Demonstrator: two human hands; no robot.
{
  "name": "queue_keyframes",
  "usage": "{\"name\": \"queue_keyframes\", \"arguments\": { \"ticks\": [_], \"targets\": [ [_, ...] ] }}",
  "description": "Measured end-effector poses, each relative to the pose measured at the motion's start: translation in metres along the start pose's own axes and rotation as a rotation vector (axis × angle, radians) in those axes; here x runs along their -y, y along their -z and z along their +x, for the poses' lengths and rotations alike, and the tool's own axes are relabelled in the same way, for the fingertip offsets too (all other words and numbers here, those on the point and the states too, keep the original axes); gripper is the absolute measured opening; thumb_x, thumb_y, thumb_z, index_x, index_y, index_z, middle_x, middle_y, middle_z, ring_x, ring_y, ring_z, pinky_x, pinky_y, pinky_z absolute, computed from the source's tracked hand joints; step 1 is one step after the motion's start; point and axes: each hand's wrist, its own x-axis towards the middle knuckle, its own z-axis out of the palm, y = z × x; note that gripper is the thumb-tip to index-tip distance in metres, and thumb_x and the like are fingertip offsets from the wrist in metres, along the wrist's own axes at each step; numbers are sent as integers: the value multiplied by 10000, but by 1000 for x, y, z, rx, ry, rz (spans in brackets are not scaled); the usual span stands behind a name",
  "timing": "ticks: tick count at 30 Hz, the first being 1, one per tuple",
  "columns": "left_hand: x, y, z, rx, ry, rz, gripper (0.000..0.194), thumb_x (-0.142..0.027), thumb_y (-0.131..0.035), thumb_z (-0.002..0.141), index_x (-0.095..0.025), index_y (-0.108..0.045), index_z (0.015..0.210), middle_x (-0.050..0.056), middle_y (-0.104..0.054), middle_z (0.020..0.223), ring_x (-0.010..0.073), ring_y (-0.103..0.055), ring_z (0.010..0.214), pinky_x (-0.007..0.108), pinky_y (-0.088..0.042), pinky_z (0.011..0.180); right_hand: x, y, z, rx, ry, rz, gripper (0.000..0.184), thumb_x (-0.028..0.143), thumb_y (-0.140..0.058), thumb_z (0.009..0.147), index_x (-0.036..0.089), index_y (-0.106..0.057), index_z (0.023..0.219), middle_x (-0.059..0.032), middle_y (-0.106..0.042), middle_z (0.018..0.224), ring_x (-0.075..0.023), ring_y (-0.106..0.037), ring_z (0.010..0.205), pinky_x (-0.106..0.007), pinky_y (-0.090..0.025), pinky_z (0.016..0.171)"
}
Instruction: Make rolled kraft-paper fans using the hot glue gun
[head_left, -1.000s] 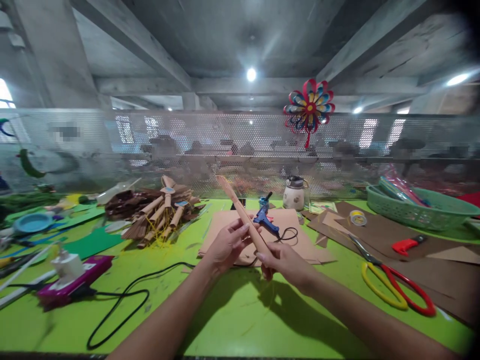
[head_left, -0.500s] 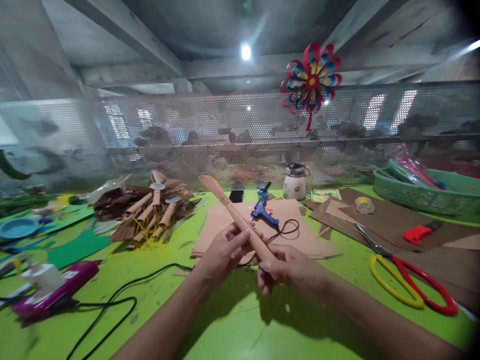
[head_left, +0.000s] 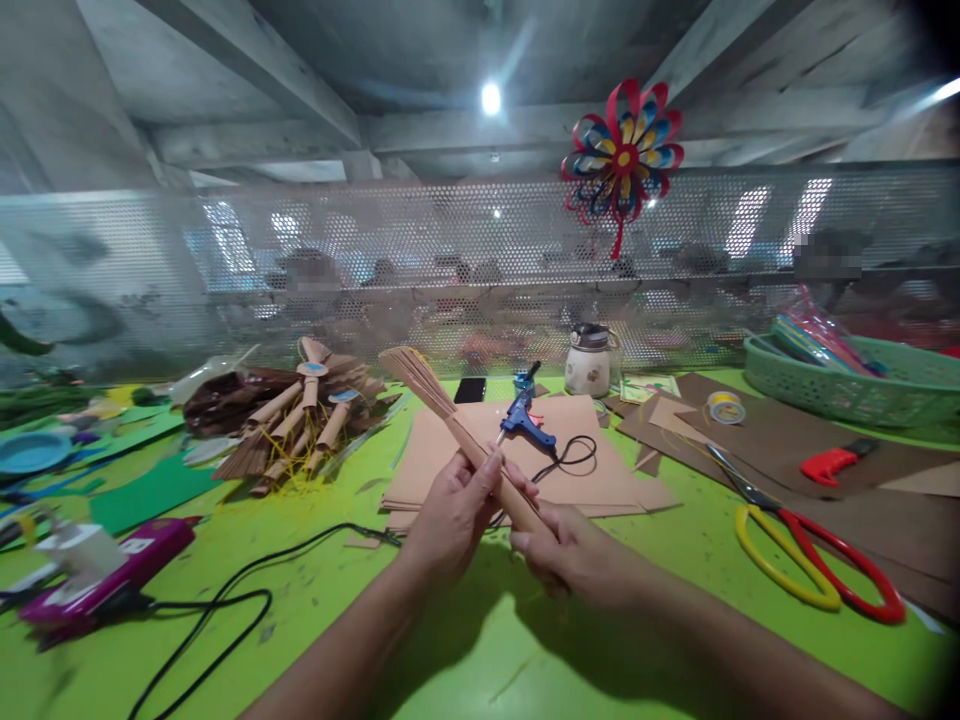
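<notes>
A small paper broom (head_left: 429, 382) of brown kraft paper, with a rolled handle and a fringed head, is held up slantwise before me. My left hand (head_left: 459, 510) is closed around the middle of the handle, thumb on top. The lower end of the handle sits in my right hand (head_left: 574, 550), whose fingers are wrapped round it. Just behind lies a blue glue gun (head_left: 529, 425) on a stack of brown paper (head_left: 592, 480). Several similar paper brooms (head_left: 307, 420) with yellow strings are piled to the left.
Scissors (head_left: 814, 550) with red and yellow handles, a red cutter (head_left: 832, 462) and a spool (head_left: 726, 406) lie on the right. A green basket (head_left: 840, 405), a jar (head_left: 587, 365) and a phone (head_left: 471, 390) stand farther back. A black cord (head_left: 247, 570) runs left to a purple power strip (head_left: 112, 580).
The broom has turned slightly, and its fringed head now looks wider and sits a little farther left. My right hand's fingers have closed more around the handle end.
</notes>
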Motion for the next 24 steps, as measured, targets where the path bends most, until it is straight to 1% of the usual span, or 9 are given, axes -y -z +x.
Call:
{"name": "queue_keyframes", "arguments": {
  "ticks": [4,6,8,10,12,15,17,20,24],
  "targets": [
    [9,-4,1,-39,-9,10,278,-389,-676,813,-155,-528,843,57,-670,837,194,-658,854,308,-534,750,-14,-1,6,-125,155,-102,186,364,-565,857,192,-543,926,34,-438,647,-102,-357,546,-227,-286,477],
    [13,-2,3,-61,-19,5,283,-388,-686,802,-159,-528,854,47,-668,826,191,-660,843,311,-532,751,-19,-1,7,-157,172,-107,195,375,-578,852,189,-559,910,22,-465,665,-110,-377,565,-231,-295,485],
    [15,0,4,-80,-18,-14,293,-379,-705,787,-166,-523,874,40,-671,815,195,-665,838,321,-532,754,-19,-1,6,-104,87,-46,249,417,-589,847,189,-514,786,37,-443,604,-94,-364,512,-225,-289,459],
    [12,1,4,-61,0,-50,296,-364,-706,790,-167,-530,925,49,-680,828,206,-670,853,336,-530,771,-15,0,4,7,-28,111,346,471,-583,848,202,-425,699,69,-391,528,-67,-323,435,-208,-276,421],
    [7,3,3,3,29,-91,302,-343,-677,818,-164,-543,1021,74,-692,873,223,-671,888,352,-523,796,-11,1,1,122,-100,295,382,493,-576,853,207,-382,692,89,-375,491,-49,-300,388,-190,-280,401],
    [0,6,1,101,63,-121,325,-298,-646,842,-147,-554,1115,107,-697,918,250,-669,933,367,-513,824,-10,4,0,196,-106,421,332,470,-595,855,187,-441,774,83,-441,499,-43,-351,372,-181,-335,411],
    [-2,9,2,106,72,-109,309,-275,-652,838,-135,-566,1100,110,-701,897,253,-677,918,363,-514,822,-11,7,1,202,-100,401,335,479,-604,849,162,-498,856,57,-510,522,-63,-436,387,-198,-389,428],
    [-1,13,4,53,90,-61,299,-286,-676,822,-136,-566,1056,105,-706,852,249,-692,863,350,-529,768,-13,9,1,168,-68,291,383,498,-619,840,134,-534,925,4,-596,602,-107,-561,475,-231,-448,483],
    [3,17,6,-2,102,-4,331,-321,-712,788,-138,-566,1022,92,-705,799,231,-700,791,304,-535,684,-10,6,0,157,-15,165,417,544,-591,847,137,-516,904,-23,-631,656,-128,-610,544,-264,-478,560]
  ]
}}
